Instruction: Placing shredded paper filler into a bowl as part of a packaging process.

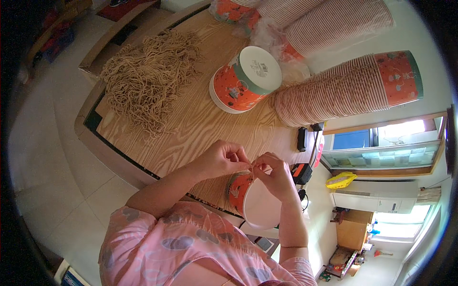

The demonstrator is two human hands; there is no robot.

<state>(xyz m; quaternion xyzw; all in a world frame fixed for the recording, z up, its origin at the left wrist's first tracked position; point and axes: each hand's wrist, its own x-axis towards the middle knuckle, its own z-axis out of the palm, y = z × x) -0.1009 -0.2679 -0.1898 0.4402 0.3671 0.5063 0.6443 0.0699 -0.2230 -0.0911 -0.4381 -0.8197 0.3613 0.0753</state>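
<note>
My left hand [223,159] and my right hand [274,175] meet fingertip to fingertip over the wooden table, both pinched on a thin strand of beige twine [252,168]. Most of the strand is hidden by the fingers. Just below them an orange paper bucket [237,193] lies tilted against my front, its white inside showing; my right forearm passes over its side. A large loose heap of the same beige twine [148,78] lies at the table's far left.
A short stack of upside-down orange buckets [238,86] stands mid-table. Behind it lie a long nested stack with twine hanging along it [334,90] and plastic-wrapped bucket stacks [338,26]. Black devices [301,174] sit by the right edge. A dark rim [129,159] borders the table.
</note>
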